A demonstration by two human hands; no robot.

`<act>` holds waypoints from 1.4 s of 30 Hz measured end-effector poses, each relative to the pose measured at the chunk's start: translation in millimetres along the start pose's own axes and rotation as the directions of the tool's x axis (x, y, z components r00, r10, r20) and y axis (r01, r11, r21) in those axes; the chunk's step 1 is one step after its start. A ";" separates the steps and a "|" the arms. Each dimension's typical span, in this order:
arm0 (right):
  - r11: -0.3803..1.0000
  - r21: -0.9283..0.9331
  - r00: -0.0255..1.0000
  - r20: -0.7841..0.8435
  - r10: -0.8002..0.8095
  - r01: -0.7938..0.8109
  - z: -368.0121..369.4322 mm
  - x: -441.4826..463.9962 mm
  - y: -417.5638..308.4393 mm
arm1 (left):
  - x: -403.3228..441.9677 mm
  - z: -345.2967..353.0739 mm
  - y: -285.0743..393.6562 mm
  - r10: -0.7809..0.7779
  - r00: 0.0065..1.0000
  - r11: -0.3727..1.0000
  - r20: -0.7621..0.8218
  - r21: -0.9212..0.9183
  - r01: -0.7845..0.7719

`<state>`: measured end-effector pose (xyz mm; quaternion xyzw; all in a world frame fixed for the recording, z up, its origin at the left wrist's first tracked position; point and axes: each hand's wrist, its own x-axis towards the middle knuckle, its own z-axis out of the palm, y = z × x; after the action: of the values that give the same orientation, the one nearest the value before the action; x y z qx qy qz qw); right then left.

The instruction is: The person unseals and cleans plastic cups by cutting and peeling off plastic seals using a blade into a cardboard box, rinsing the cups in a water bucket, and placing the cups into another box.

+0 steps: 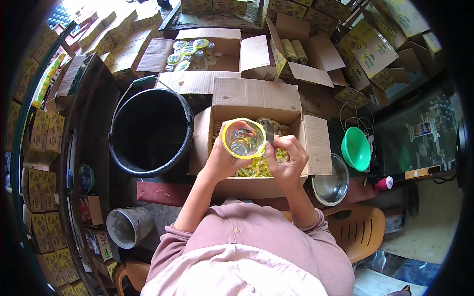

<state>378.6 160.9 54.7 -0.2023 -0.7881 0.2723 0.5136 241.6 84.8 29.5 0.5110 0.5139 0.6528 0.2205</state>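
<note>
My left hand [220,157] is wrapped round a clear cup with a yellow rim [243,138], its round end facing the camera. At the cup's right side, my right hand [287,157] pinches a dark flat blade-like piece [269,131] between thumb and fingers. Both hands are above an open cardboard box [256,94], which holds yellow strips [254,169] and other small pieces partly hidden by the hands.
A black bucket [150,133] stands left of the box. Behind is a carton [210,33] with lidded jars [199,56]. To the right are a green bowl [356,149] and a metal bowl [330,180]. A grey bucket [129,227] sits lower left.
</note>
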 end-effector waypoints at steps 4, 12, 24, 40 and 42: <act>0.997 -0.056 0.998 -0.025 -0.062 0.061 2.0 -0.7 -0.5 | -0.4 0.6 -0.6 0.001 1.000 1.000 0.014 0.010 -0.001; 0.985 -0.140 0.995 0.019 -0.098 0.100 3.1 5.5 -4.3 | 3.6 -6.3 9.3 -0.051 0.997 0.992 0.055 0.118 0.044; 1.000 -0.019 0.999 0.042 -0.015 0.015 0.5 9.5 -0.6 | 5.5 -6.0 0.4 0.030 0.998 0.999 0.060 0.040 -0.033; 0.993 -0.095 0.996 0.061 -0.059 0.065 2.7 8.1 -1.4 | 7.2 -8.7 6.0 0.018 0.992 0.999 0.126 0.025 -0.021; 0.997 -0.059 0.995 0.085 -0.047 0.052 0.8 9.3 -0.5 | 6.8 -10.2 3.2 0.041 0.987 0.999 0.153 0.004 -0.042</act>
<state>374.2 165.9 61.2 -0.1869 -0.8216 0.2434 0.4804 230.7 84.5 35.9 0.5711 0.4872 0.6141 0.2439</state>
